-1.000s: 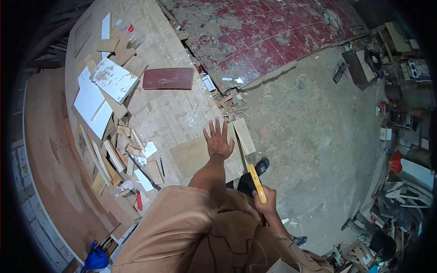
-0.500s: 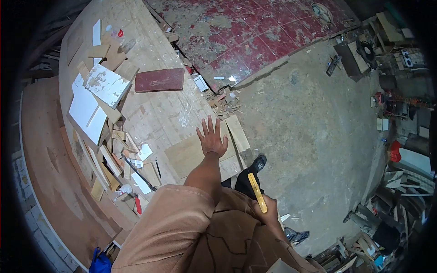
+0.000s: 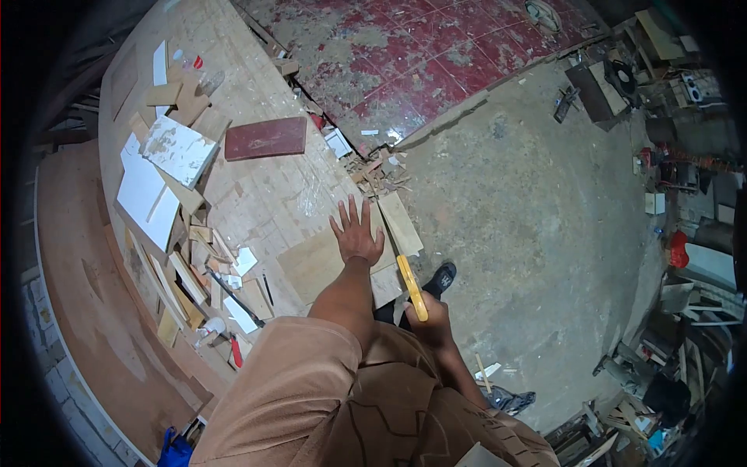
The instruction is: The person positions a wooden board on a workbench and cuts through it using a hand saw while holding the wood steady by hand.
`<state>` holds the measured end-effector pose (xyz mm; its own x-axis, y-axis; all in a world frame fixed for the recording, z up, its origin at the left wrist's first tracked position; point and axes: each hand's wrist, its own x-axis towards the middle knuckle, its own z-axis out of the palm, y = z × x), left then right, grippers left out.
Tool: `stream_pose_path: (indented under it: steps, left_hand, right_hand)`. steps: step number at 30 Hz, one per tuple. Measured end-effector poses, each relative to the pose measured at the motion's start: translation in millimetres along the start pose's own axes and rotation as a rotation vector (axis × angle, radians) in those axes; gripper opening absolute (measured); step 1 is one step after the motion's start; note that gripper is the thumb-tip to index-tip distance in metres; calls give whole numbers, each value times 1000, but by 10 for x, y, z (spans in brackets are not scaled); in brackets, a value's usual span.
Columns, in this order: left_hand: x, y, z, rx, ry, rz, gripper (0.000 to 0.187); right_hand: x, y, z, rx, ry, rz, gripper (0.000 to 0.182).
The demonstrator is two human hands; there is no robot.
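My left hand [image 3: 359, 237] lies flat with fingers spread on a thin plywood board [image 3: 307, 266] at the edge of the workbench. My right hand [image 3: 433, 323] is closed around the yellow handle of a handsaw [image 3: 412, 289]. Its narrow dark blade, seen nearly edge-on, runs forward from the handle along the right side of the board. Just right of the blade sits a pale wooden strip [image 3: 400, 224]. The blade's exact contact with the wood is too fine to make out.
A dark red block [image 3: 265, 139] rests on the workbench [image 3: 257, 191]. White panels [image 3: 148, 201] and wood offcuts crowd its left side, with a pencil [image 3: 268, 289] nearby. Scraps [image 3: 383, 170] gather by the bench edge. Tools and timber line the right of the concrete floor [image 3: 537, 233].
My right hand has pushed the handsaw forward and slightly left, toward the bench edge. My left hand stays flat on the plywood. The view has shifted slightly.
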<state>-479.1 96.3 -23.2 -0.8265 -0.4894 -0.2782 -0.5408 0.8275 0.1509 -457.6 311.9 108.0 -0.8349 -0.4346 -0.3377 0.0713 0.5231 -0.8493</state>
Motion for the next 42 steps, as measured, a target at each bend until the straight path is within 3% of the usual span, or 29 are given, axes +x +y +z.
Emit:
stream_pose_path:
  steps: [3,6,8,9,13,15,19,24,27,29,30,32,34,36,39,42]
  left_hand:
    - [30,1,-21,6,1,11,84]
    - [16,-15,5,-9,-40,1,84]
    - [6,-28,30,-18,15,23,84]
    - [33,-15,16,-21,19,30,84]
    - [32,-14,-36,-4,-39,4,83]
    - [18,4,7,-12,-30,10,83]
    - [0,-28,33,-12,10,17,83]
    - [41,7,-30,-6,-24,-6,83]
    - [-3,-15,40,-27,13,13,83]
    - [4,-18,38,-22,30,20,84]
    - [25,4,22,-25,37,24,84]
    - [14,15,-21,19,-45,-7,84]
    - [-13,-8,1,18,-29,2,84]
    - [-15,-4,13,14,-6,-2,84]
    - [7,-4,-16,-9,-13,-7,84]
    - [4,10,-14,-16,-22,4,83]
  right_hand:
    - [-243,-100,-221,-11,-85,127,19]
    - [-629,-254,-463,14,-35,217,22]
    - [-688,-453,-571,0,-110,388,21]
    - [-692,-265,-492,-33,-95,277,18]
    - [-164,-39,-142,-22,-67,152,18]
    - [30,-5,-29,-101,18,-75,23]
    - [25,-120,14,-48,44,-67,25]
    - [-343,-455,-288,-38,-67,270,22]
    - [-779,-433,-562,-178,-86,188,21]
    - [-815,-608,-651,-23,-116,476,20]
    - [-772,-565,-627,-25,-110,470,20]
    - [-629,-483,-553,-187,-78,185,20]
    - [-287,-561,-476,-49,-81,248,20]
    - [29,-249,-257,-79,-10,19,23]
    - [248,-407,-160,31,6,130,24]
    - [52,-396,-115,-60,14,51,22]
